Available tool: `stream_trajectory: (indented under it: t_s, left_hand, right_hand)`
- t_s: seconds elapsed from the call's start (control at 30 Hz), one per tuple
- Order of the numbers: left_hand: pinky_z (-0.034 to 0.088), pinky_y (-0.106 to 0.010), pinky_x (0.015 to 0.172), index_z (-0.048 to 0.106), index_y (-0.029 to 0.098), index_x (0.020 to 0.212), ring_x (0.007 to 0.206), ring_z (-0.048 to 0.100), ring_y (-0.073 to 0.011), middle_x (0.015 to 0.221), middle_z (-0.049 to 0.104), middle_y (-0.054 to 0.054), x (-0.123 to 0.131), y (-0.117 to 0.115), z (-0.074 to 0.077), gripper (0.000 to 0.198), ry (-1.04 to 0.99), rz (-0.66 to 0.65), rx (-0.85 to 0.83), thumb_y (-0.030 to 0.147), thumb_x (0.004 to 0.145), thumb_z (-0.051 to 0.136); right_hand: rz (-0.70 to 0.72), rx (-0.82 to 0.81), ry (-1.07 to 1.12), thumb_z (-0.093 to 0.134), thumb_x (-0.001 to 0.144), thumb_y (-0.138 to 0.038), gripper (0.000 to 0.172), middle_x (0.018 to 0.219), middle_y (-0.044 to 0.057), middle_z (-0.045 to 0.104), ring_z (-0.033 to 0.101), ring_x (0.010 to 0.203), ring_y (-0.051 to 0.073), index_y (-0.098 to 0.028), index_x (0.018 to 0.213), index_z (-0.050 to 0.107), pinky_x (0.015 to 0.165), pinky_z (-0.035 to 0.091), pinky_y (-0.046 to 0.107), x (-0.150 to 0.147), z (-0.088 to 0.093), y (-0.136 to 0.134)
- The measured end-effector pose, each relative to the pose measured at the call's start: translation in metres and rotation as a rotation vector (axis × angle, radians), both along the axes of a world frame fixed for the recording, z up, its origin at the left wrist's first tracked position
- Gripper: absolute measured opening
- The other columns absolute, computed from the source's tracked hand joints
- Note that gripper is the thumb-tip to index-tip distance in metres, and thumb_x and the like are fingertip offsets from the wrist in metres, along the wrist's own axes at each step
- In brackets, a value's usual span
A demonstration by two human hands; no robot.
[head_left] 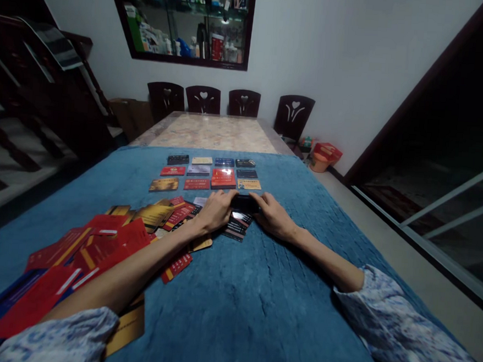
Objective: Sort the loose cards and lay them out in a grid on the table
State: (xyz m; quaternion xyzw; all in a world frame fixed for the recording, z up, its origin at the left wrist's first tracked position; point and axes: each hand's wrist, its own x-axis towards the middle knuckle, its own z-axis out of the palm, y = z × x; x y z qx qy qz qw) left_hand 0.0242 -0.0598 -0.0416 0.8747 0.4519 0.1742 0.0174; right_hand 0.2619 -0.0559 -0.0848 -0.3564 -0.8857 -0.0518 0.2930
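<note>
Both my hands meet at the middle of a blue cloth (pixel 258 292) covering the table. My left hand (pixel 216 209) and my right hand (pixel 273 215) have fingers curled on the two ends of a black card (pixel 245 203), held flat just above the cloth. Beyond it lie sorted cards in rows (pixel 209 173), red, blue, black and gold. Under my left wrist sit a few dark striped cards (pixel 236 228). A loose heap of red, gold and blue cards (pixel 87 253) spreads along my left forearm.
The bare marbled tabletop (pixel 212 132) shows past the cloth, with several dark chairs (pixel 203 99) behind it. A glass wall cabinet (pixel 186 20) holds bottles. A stair railing (pixel 45 90) stands at left, a sliding door frame (pixel 451 201) at right, red containers (pixel 325 155) on the floor.
</note>
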Motion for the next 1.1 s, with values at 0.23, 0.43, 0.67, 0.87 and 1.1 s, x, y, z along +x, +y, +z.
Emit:
stream_trajectory:
  t_s: [0.23, 0.43, 0.67, 0.87, 1.1]
  left_hand:
    - [0.050, -0.046, 0.099, 0.047, 0.013, 0.142, 0.114, 0.058, -0.0301, 0.132, 0.066, -0.014, 0.001, 0.000, 0.003, 0.058, -0.043, -0.013, -0.071, 0.014, 0.085, 0.057]
    - [0.047, -0.045, 0.102, 0.043, 0.012, 0.147, 0.118, 0.055, -0.0304, 0.140, 0.062, -0.014, 0.001, 0.000, 0.006, 0.064, -0.015, -0.013, -0.080, 0.015, 0.085, 0.059]
    - [0.047, -0.046, 0.099, 0.039, 0.011, 0.149, 0.118, 0.054, -0.0312, 0.137, 0.062, -0.017, 0.004, -0.005, 0.012, 0.062, 0.107, -0.003, -0.080, 0.020, 0.090, 0.055]
    - [0.046, -0.048, 0.097, 0.040, 0.015, 0.149, 0.123, 0.051, -0.0329, 0.133, 0.059, -0.019, 0.006, -0.003, 0.014, 0.059, 0.210, 0.033, -0.032, 0.025, 0.093, 0.054]
    - [0.040, -0.054, 0.102, 0.047, 0.019, 0.142, 0.130, 0.044, -0.0349, 0.143, 0.051, -0.019, 0.006, 0.003, 0.021, 0.055, 0.236, -0.007, 0.023, 0.023, 0.088, 0.061]
  right_hand:
    - [-0.018, 0.020, -0.061, 0.057, 0.090, -0.014, 0.075, 0.113, 0.015, 0.055, 0.056, 0.098, 0.027, -0.019, 0.157, 0.025, 0.084, 0.056, 0.046, 0.003, -0.002, 0.004]
    - [-0.044, -0.019, -0.085, 0.056, 0.093, -0.021, 0.071, 0.116, 0.017, 0.057, 0.057, 0.101, 0.030, -0.018, 0.157, 0.025, 0.088, 0.055, 0.052, 0.003, 0.004, 0.002]
    - [-0.048, -0.073, -0.061, 0.059, 0.093, -0.025, 0.066, 0.116, 0.016, 0.057, 0.058, 0.103, 0.029, -0.017, 0.153, 0.033, 0.091, 0.055, 0.051, 0.004, 0.008, 0.004]
    - [-0.087, -0.096, -0.086, 0.063, 0.091, -0.030, 0.060, 0.116, 0.016, 0.057, 0.057, 0.102, 0.029, -0.019, 0.147, 0.043, 0.088, 0.055, 0.049, 0.008, 0.012, 0.007]
    - [-0.074, -0.035, -0.113, 0.059, 0.093, -0.039, 0.056, 0.125, 0.019, 0.056, 0.054, 0.107, 0.032, -0.020, 0.144, 0.049, 0.086, 0.054, 0.051, 0.010, 0.021, 0.011]
